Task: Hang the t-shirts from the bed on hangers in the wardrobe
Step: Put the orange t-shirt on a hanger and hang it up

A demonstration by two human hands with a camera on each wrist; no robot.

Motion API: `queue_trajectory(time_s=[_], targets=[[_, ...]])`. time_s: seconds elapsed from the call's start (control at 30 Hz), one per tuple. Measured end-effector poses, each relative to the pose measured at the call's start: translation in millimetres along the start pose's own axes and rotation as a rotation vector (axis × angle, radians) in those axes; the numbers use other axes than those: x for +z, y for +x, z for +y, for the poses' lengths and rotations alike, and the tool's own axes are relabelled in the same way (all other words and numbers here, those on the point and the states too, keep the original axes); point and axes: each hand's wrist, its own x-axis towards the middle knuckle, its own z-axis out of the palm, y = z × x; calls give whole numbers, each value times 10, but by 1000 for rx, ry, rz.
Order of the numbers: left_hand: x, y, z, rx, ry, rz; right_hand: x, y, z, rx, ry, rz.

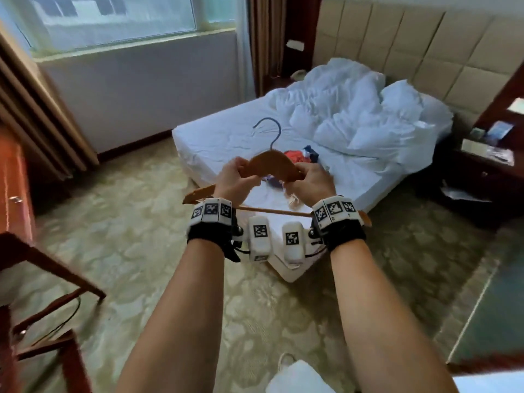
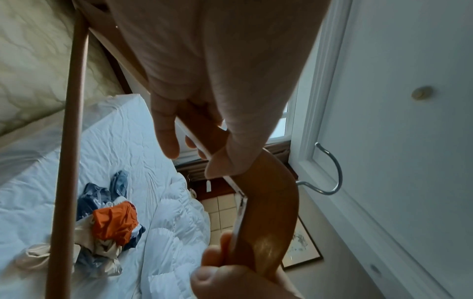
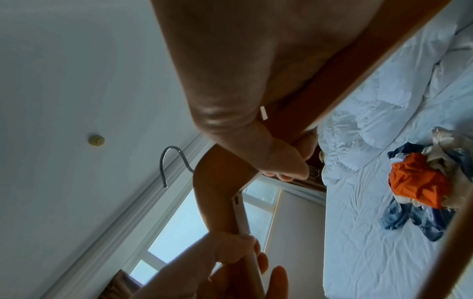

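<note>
Wooden hanger point(image 1: 272, 165) held up in front of the bed point(image 1: 226, 137), left hand point(image 1: 236, 181) and right hand point(image 1: 307, 180) each with fingers curled round one shoulder, metal hook upward. Heap of t-shirts point(image 2: 112, 222) on the sheet, mostly hidden from the head camera; orange, blue and beige cloth plain from both wrists.

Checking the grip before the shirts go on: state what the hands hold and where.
Both hold one wooden hanger by its shoulders: left hand left of the hook, right hand right of it.
</note>
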Motion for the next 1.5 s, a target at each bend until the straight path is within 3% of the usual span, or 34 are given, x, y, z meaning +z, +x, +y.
queue_trajectory(time_s=[0.2,0.47,0.53,0.73,0.87,1.0,1.07,1.2,1.33,1.5], targets=[[640,1742,-81,23,71,-86,7,1694,461,66,15,3],[1459,3705,14,48,184,-349,-291,3659,832,108,115,-202],[1614,4161,-41,64,159,-334,-296,4108,990,156,122,-175],[1996,5548,-529,47,87,-101,-133,5294,1736,337,51,0],[2413,6365,-1076,-14,229,-251,131,5879,2227,498,39,37],[2846,6870,-1556,-184,453,-688,414,6285,2606,640,33,15],[3041,7037,-1795,-240,527,-814,510,6433,2721,651,32,44],[3387,7288,-2067,-285,581,-904,629,6682,2963,652,71,112],[3735,7450,-2219,-271,683,-912,769,6865,3228,677,110,140],[3946,7519,-2296,-405,721,-955,952,6972,3558,730,155,178]])
